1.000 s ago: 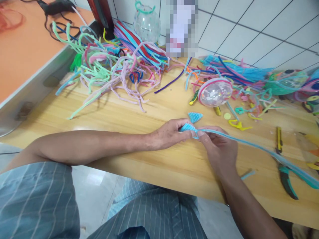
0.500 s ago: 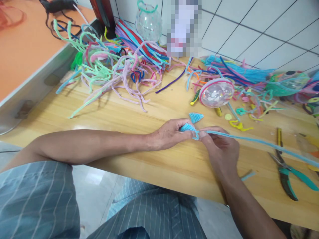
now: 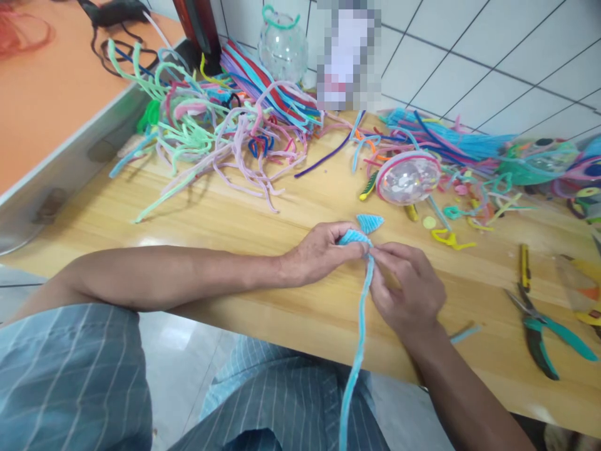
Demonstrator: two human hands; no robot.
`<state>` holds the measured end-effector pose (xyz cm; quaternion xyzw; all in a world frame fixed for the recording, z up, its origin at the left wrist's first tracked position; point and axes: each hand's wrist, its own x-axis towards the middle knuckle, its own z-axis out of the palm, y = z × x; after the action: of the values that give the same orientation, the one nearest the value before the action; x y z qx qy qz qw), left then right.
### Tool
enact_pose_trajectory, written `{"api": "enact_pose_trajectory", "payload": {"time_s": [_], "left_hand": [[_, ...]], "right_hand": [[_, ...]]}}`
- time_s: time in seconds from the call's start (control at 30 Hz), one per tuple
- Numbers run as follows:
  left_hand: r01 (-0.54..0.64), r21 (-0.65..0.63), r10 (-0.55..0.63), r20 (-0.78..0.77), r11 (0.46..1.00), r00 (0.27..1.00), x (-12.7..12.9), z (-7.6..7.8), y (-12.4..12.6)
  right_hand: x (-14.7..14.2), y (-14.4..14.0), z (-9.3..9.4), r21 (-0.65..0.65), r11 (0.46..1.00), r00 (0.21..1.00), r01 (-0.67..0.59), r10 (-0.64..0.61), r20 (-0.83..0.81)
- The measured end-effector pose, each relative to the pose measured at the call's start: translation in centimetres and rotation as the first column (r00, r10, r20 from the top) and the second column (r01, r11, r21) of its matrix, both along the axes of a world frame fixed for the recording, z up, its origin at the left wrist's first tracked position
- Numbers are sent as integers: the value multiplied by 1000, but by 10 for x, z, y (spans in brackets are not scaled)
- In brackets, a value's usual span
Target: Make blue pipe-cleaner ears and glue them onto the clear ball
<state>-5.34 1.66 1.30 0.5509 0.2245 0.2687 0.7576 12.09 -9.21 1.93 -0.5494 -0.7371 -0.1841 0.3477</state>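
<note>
Pinched in my left hand [image 3: 323, 250] is a small blue piece of coiled pipe cleaner [image 3: 354, 238], its rows packed side by side. From its right end a long blue pipe cleaner [image 3: 360, 332] hangs down past the table edge over my lap. My right hand [image 3: 408, 285] is closed at that end, thumb and fingers pressed against the bend; the fingertips partly hide it. A finished-looking blue triangle of the same ribbed make [image 3: 370, 223] lies on the table just beyond my left hand.
Green-handled pliers [image 3: 539, 322] and a yellow cutter [image 3: 524, 269] lie at the right. Tangled pipe cleaners [image 3: 244, 144] spread along the back left. A clear dome with a pink rim [image 3: 409, 178] sits ahead. A metal-edged orange surface [image 3: 84, 81] borders the left.
The loose length of blue pipe cleaner has swung from stretching right to hanging down toward my lap. My right hand has turned and shifted its grip at the piece's end.
</note>
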Motion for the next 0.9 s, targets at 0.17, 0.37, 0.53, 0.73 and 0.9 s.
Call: {"api": "enact_pose_trajectory", "payload": {"time_s": [0.17, 0.37, 0.53, 0.73, 0.9], "left_hand": [[21, -117, -17, 37, 993, 999, 1, 1, -1], [-12, -129, 14, 13, 992, 1000, 2, 0, 3], [-28, -143, 39, 72, 989, 997, 4, -2, 3], [-25, -113, 40, 132, 993, 991, 5, -1, 4], [-24, -78, 35, 155, 997, 987, 6, -2, 3]], "right_hand": [[3, -1, 0, 30, 1000, 995, 0, -3, 95], [2, 1, 4, 6, 999, 999, -37, 37, -38], [-1, 1, 10, -167, 982, 826, -92, -18, -563], [-4, 9, 8, -347, 918, 440, -191, -236, -867], [-1, 11, 4, -395, 838, 300, -375, -294, -908]]}}
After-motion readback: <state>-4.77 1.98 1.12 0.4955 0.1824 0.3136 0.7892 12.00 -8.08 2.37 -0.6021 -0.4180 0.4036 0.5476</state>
